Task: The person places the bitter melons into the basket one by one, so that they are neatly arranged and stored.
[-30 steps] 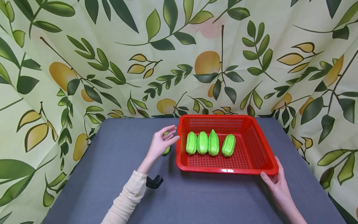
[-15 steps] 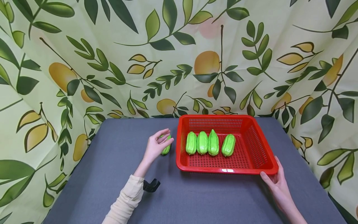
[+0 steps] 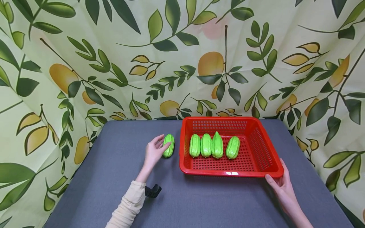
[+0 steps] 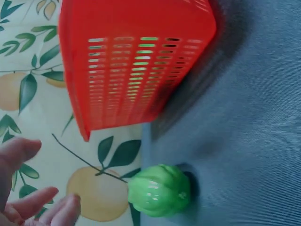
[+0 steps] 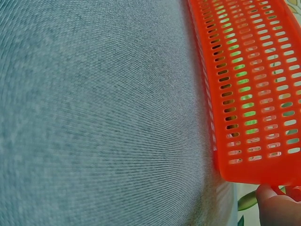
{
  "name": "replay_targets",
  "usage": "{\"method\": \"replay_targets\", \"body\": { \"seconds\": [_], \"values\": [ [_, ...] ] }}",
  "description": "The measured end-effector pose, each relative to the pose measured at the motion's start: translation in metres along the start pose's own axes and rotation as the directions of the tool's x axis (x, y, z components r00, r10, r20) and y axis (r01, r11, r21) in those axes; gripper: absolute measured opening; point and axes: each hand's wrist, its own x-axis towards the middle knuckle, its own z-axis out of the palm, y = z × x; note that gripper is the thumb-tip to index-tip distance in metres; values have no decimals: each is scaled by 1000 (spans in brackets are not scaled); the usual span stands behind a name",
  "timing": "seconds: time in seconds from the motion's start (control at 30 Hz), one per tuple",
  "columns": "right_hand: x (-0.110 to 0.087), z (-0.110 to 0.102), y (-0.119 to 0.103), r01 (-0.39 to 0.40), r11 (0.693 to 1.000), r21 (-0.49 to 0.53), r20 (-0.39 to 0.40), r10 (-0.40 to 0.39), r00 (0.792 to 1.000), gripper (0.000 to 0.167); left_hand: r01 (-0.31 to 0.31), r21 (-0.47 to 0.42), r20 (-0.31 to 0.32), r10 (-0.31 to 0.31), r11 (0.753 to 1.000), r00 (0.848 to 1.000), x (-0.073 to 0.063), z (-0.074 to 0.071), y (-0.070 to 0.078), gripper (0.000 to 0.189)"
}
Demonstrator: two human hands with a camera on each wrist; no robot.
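My left hand hovers just left of a glossy, ribbed green gourd, its fingers spread in a loose curve and overlapping the gourd's left side in the head view. The left wrist view shows a gap between those fingers and the gourd, which lies on the grey table. Beside it stands a red perforated plastic basket. Inside, three similar gourds lie in a row at the left, and another gourd sits apart to their right. My right hand grips the basket's near right corner, thumb on the rim.
A cloth printed with leaves and fruit hangs behind and at both sides of the grey table. A black wrist mount juts out from under the left sleeve, close over the tabletop.
The left hand has moved left, away from the basket, and more of the gourd on the table now shows. The basket, its gourds and the right hand stay where they were.
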Motion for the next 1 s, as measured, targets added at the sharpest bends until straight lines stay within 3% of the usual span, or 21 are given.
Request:
{"method": "replay_targets", "body": {
  "seconds": [0.23,1.0],
  "values": [
    [-1,1,0,3,1000,2,-2,-3,1000,84,54,52,-55,-51,997,997,-3,-3,-10,49],
    [-1,3,-1,47,998,49,2,-48,999,82,66,253,-62,-52,965,997,0,9,-42,56]
  ]
}}
